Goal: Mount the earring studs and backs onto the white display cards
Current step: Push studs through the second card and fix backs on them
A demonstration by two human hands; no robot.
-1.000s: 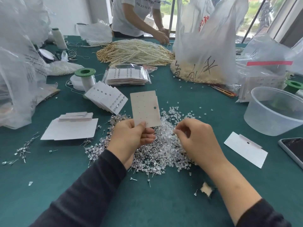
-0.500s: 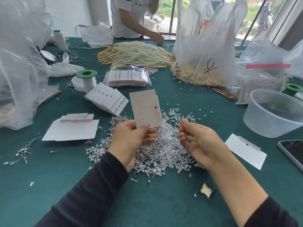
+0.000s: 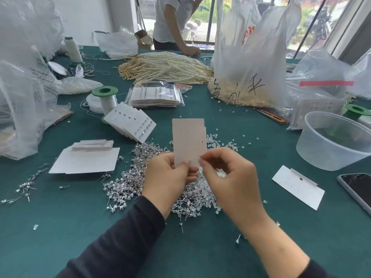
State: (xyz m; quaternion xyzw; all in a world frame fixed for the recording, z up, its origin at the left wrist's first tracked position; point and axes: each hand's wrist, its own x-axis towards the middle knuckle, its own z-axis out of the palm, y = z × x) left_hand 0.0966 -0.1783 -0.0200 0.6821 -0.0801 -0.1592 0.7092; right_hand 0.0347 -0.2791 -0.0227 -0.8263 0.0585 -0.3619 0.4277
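Silvery studs (image 3: pixel 128 181) are lying heaped on the table (image 3: pixel 60 227) beneath your hands. Your left hand (image 3: pixel 168 175) is pinching the bottom edge of the card (image 3: pixel 188 141), holding it upright over the heap. It is looking light and bendy, so a low hold, near the holes, is probably steadying it best. Your right hand (image 3: pixel 226 177) is curling at the card's lower right edge, fingertips together; whether they are gripping a stud I cannot tell.

One wide-angle camera, worn on the head, looks forward and down from close above and behind the left hand (image 3: pixel 166 177) and right hand (image 3: pixel 230 179), the green table (image 3: pixel 60 227) running away beyond them.
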